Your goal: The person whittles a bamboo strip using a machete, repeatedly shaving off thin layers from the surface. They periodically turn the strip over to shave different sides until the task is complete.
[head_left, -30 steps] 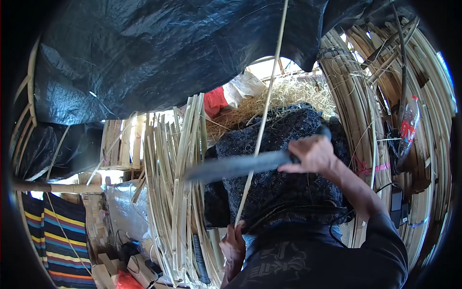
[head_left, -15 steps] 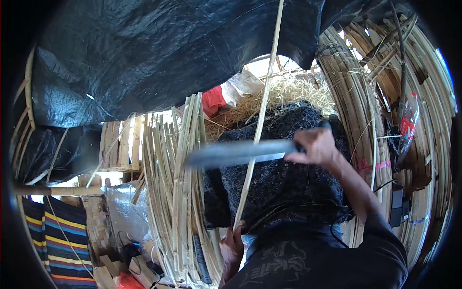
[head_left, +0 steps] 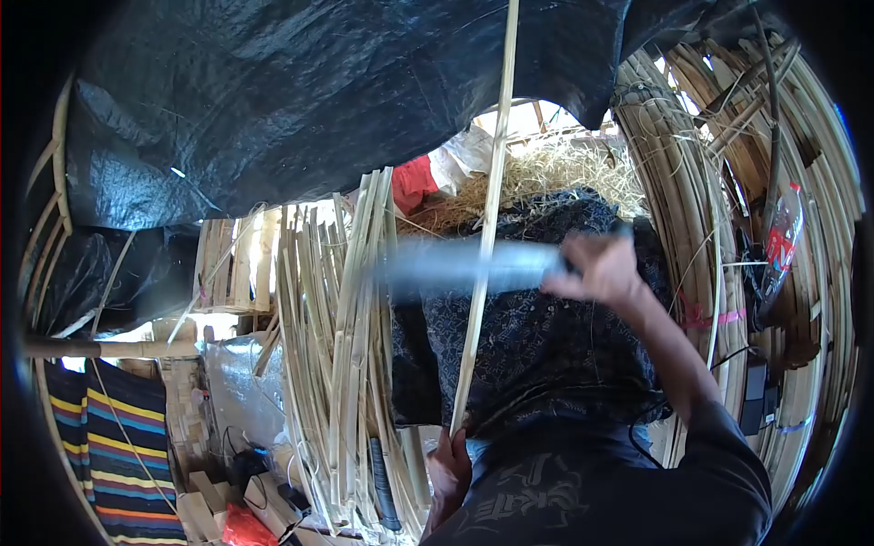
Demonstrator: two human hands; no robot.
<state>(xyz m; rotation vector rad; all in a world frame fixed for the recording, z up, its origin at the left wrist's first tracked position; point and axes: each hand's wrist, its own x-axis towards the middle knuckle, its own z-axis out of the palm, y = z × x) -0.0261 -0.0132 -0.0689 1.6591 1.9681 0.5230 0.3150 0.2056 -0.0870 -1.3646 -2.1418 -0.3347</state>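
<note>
My right hand (head_left: 601, 271) is wrapped round the handle of a machete (head_left: 432, 266). Its broad blade points left and is smeared by motion. A long, pale bamboo strip (head_left: 490, 214) stands nearly upright and crosses in front of the blade in this view. Low in the middle, my left hand (head_left: 450, 464) grips the strip's lower end, fingers closed round it. Behind both, a dark patterned cloth (head_left: 537, 350) is draped over my lap.
Bundled bamboo strips lean at the left (head_left: 350, 364) and a thicker bundle (head_left: 669, 173) rises at the right. Pale shavings (head_left: 578, 173) heap beyond the cloth. A black tarp (head_left: 319, 109) hangs overhead. A plastic bottle (head_left: 781, 241) hangs by the right wall.
The machete blade has swung slightly upward and is more blurred. The bamboo strip's top has tipped left, so it stands more upright. Both hands keep their hold.
</note>
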